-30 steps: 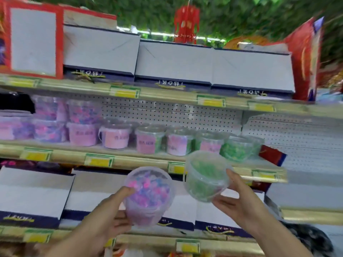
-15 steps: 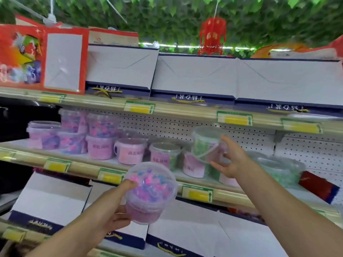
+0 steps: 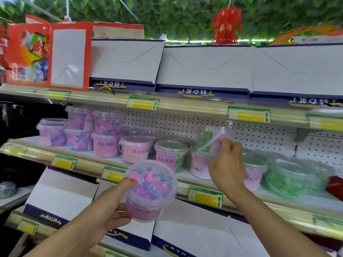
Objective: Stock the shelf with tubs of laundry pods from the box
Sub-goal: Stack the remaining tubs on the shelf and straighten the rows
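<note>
Whereas half a second earlier the green tub (image 3: 213, 140) was held short of the middle shelf (image 3: 89, 160), it has now been carried farther in and is seen above the front row of tubs, right of centre, in front of the pegboard (image 3: 185, 123); whether it is already resting on a lid below cannot be told, because that part of the picture is blurred. It is judged from this that one placement is nearly done and that a second is waiting. The shelf is already filled along its left and middle with pink tubs (image 3: 105, 145), some stacked two high at the far left, and green tubs (image 3: 289, 175) are set at the right; the box itself is not seen. The right hand (image 3: 227, 164) is raised to the green tub, with its fingers curled round the tub's side and thin handle, so the tub is gripped and has not been let go. The left hand (image 3: 111, 210) is kept low and near, in front of the shelf edge, and a pink tub (image 3: 150, 191) of pink and blue pods is clasped in it, the thumb laid on the lid rim and the fingers wrapped beneath.
</note>
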Demonstrator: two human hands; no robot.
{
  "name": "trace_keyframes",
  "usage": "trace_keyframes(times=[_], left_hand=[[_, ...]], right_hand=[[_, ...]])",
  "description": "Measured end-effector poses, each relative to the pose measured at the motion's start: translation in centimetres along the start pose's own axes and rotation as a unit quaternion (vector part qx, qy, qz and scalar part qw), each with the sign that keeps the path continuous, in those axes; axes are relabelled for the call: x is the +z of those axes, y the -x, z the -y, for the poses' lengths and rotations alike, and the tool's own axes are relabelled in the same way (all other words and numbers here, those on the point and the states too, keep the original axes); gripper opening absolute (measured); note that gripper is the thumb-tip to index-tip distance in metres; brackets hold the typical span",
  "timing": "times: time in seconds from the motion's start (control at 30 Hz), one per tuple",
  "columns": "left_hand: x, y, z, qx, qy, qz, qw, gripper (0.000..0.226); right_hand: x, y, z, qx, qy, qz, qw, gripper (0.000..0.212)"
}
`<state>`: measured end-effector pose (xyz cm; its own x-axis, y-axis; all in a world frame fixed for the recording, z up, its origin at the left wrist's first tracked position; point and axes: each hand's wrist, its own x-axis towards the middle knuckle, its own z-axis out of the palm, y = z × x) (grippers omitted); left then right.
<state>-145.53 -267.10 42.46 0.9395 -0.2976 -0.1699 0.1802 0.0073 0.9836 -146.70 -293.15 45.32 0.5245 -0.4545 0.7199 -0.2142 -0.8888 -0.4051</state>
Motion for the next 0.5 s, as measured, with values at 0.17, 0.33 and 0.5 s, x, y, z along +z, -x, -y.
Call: trace_keyframes(times=[0.17, 0.33, 0.5], left_hand=[[0.2, -0.5, 0.2, 0.007, 0.006, -0.008, 1.000, 0.024], [-0.4, -1.2, 0.2, 0.011, 0.009, -0.007, 1.000, 0.025], [-1.8, -2.7, -1.0, 0.020, 0.038, -0.005, 0.999, 0.034]], right_hand=[[1.7, -0.4, -1.3, -0.023, 0.052, 0.077, 0.995, 0.063], [0.9, 0.8, -0.2, -0.051, 0.057, 0.047, 0.996, 0.061], [-0.7, 3.0, 4.8, -0.192, -0.158, 0.226, 0.942, 0.065]])
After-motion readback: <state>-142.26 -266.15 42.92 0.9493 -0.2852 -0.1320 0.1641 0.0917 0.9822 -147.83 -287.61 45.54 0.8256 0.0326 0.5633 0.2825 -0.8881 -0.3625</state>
